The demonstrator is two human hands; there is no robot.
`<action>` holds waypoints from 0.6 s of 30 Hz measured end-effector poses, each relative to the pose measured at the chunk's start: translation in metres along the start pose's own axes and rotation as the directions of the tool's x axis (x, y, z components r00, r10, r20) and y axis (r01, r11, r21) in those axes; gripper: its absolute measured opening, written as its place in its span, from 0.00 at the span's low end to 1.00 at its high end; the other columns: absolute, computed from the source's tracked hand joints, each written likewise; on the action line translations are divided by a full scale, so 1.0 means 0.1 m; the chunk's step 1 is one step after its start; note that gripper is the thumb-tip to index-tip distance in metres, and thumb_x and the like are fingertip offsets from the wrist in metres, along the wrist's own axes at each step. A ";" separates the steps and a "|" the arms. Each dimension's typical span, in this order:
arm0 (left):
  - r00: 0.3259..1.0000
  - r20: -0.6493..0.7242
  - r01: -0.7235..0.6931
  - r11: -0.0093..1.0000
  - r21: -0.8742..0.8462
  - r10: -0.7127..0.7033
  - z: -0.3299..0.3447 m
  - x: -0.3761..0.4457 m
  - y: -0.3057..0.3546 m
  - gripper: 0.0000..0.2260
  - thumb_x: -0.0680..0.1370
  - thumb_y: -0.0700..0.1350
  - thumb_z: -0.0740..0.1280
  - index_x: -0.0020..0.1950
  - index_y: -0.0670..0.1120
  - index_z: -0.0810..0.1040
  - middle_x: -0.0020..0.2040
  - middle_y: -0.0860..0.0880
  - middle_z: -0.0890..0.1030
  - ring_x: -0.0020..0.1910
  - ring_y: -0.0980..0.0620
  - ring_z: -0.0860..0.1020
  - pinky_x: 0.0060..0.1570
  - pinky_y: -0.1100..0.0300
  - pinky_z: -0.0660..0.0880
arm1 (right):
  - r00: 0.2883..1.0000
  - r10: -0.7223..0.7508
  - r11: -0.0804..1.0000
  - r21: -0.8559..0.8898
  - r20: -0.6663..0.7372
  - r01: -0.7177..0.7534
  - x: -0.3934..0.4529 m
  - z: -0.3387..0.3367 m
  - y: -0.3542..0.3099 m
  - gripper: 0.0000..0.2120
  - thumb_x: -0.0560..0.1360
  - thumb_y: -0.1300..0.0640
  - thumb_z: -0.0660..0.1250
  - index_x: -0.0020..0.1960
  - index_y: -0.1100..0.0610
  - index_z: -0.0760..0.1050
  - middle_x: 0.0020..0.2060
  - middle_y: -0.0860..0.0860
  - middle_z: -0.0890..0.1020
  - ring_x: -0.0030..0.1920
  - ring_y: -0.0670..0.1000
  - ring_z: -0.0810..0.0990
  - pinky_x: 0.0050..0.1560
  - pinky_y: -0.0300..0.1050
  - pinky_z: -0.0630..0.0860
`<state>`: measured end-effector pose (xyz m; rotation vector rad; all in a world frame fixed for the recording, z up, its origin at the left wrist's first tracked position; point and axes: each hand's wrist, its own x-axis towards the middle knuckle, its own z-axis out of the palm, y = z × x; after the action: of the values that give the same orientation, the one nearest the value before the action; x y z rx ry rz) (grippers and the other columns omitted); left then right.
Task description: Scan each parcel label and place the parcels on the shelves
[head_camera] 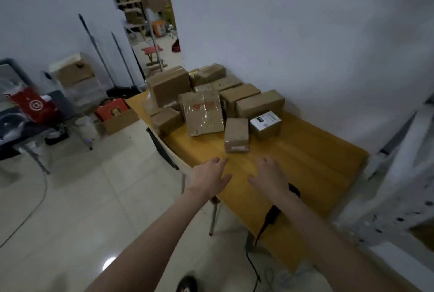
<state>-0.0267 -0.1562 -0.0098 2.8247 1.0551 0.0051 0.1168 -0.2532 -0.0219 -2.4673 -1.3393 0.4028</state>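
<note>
Several brown cardboard parcels are piled at the far end of a yellow wooden table (305,162). Nearest me stands a small taped parcel (236,135), with a white-labelled parcel (266,122) to its right and a flat plastic-wrapped parcel (203,113) to its left. My left hand (210,177) and my right hand (270,175) hover side by side over the table just short of the small parcel, fingers spread and holding nothing. A black handheld scanner (273,214) lies on the table under my right forearm, its cable hanging off the near edge.
A white perforated metal shelf frame (397,188) stands at the right by the table's end. A chair (162,148) is tucked at the table's left side. Boxes, a red bag (35,106) and a cluttered desk fill the left. White tiled floor lies below.
</note>
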 end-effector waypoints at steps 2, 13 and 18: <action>1.000 0.009 -0.027 1.000 0.005 0.027 0.11 0.32 -0.09 0.21 0.81 0.59 0.58 0.70 0.51 0.67 0.63 0.50 0.75 0.54 0.49 0.79 0.44 0.55 0.78 | 0.999 0.037 0.999 0.035 -0.012 -0.036 0.25 0.08 -0.03 0.17 0.76 0.50 0.66 0.61 0.52 0.67 0.60 0.53 0.70 0.59 0.53 0.69 0.52 0.45 0.71; 0.953 0.142 -0.257 0.963 -0.080 0.267 0.54 2.12 -1.00 0.17 0.81 0.49 0.60 0.69 0.49 0.68 0.62 0.49 0.75 0.50 0.48 0.78 0.34 0.58 0.72 | 0.954 0.291 0.956 -0.015 -0.066 -0.293 2.03 0.77 -0.40 0.32 0.74 0.43 0.67 0.72 0.54 0.60 0.70 0.57 0.61 0.67 0.57 0.64 0.60 0.47 0.71; 0.962 0.181 -0.198 0.978 -0.060 0.206 0.73 2.70 -1.43 0.17 0.82 0.44 0.58 0.71 0.47 0.67 0.64 0.47 0.74 0.58 0.45 0.76 0.44 0.54 0.74 | 0.906 0.423 0.905 -0.063 0.000 -0.422 2.77 1.10 -0.43 0.38 0.71 0.36 0.66 0.73 0.54 0.57 0.73 0.61 0.53 0.70 0.64 0.58 0.67 0.56 0.66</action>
<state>0.0873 0.1190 -0.1099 2.8151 0.7164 -0.2120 0.1874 0.0173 -0.1327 -2.8083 -0.8176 0.4803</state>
